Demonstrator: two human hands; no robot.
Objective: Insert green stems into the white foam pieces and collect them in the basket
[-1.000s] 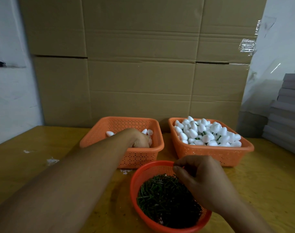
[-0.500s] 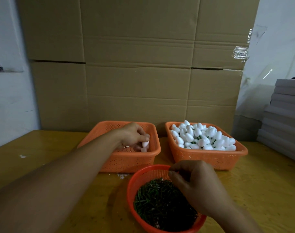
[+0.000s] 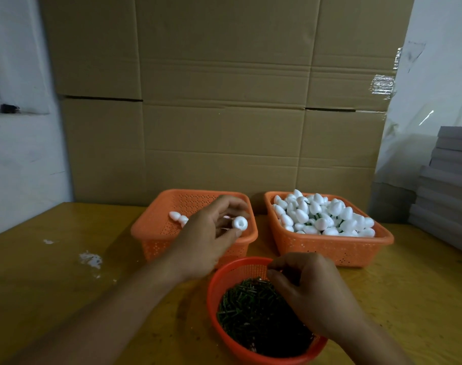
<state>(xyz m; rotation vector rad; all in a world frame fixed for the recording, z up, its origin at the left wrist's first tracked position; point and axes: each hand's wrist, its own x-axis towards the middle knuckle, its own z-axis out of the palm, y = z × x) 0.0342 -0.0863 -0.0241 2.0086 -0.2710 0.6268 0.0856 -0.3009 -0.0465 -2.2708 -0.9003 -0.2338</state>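
Left hand [image 3: 211,241] pinches a white foam piece [image 3: 239,223] over the left orange basket [image 3: 156,227], which has a few foam pieces [image 3: 178,217] inside. Right hand [image 3: 307,291] curled over round red basket [image 3: 216,283] of green stems [image 3: 248,309], fingertips together at rim; held stem not discernible. Right orange basket [image 3: 330,248] heaped with stemmed foam pieces [image 3: 322,217]. Yellow table [image 3: 53,280], cardboard boxes [image 3: 224,101] behind, grey stack [image 3: 448,180] far right.

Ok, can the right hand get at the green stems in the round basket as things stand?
Probably yes: the right hand hangs over the round basket, the green stems lie uncovered, and the left hand holds a foam piece clear of it.
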